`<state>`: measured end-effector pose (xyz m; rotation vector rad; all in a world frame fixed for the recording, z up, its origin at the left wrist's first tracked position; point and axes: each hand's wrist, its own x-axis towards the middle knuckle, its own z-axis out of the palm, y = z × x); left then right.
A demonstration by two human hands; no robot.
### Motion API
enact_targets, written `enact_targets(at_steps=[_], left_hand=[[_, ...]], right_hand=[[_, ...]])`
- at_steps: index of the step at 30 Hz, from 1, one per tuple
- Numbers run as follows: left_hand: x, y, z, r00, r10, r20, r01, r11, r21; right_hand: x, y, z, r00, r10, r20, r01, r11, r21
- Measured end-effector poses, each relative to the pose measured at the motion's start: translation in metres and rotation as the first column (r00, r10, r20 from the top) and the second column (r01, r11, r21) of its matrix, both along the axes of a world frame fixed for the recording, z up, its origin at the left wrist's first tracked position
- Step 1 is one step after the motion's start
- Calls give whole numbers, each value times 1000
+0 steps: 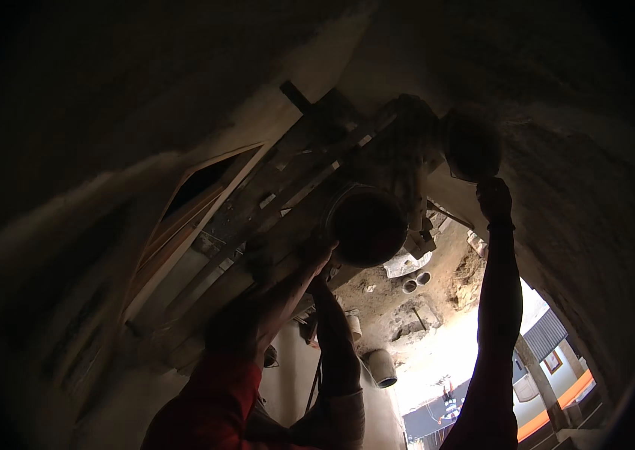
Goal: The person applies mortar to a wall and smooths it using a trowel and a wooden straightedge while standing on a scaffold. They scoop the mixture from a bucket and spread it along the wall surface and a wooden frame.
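My left hand [323, 256], at the end of a red-sleeved arm, is closed at the near left rim of a wide, dark, round pan [368, 226]. The pan's inside is in shadow, so its contents do not show. On the right, my right arm stretches up and my right hand [495, 198] is closed at the lower edge of a second dark round pan [472, 144]. That pan is held high, beside a dark shape too dim to name. The fingers of both hands are mostly lost in shadow.
Scaffold planks [287, 187] run diagonally beside a wood-framed opening [190, 202] in the wall. Far below, two small buckets [416, 282] stand on rubble-strewn ground, with a larger bucket [382, 367] nearer. A dark limb [335, 337] is beside my left arm. Bright light comes from lower right.
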<state>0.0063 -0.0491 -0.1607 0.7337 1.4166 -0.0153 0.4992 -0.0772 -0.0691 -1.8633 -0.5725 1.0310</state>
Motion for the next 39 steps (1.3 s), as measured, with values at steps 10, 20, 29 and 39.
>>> enact_targets(at_steps=[10,20,29,39], left_hand=[[-122,72,78,989,-119,-93,126,989,72],[-286,83,157,943,-59,-329,114,982,151],[-365,15,252,630,-540,-558,758,270,594],[-433,-4,386,942,-140,-304,258,884,390]], right_hand=[[-20,-3,-17,984,-142,109,136,989,57],[-240,-86,100,818,-313,-482,120,913,-389],[-394,-231,198,741,-401,-538,-60,759,-648],[-394,-125,280,811,-233,-537,21,929,-370]])
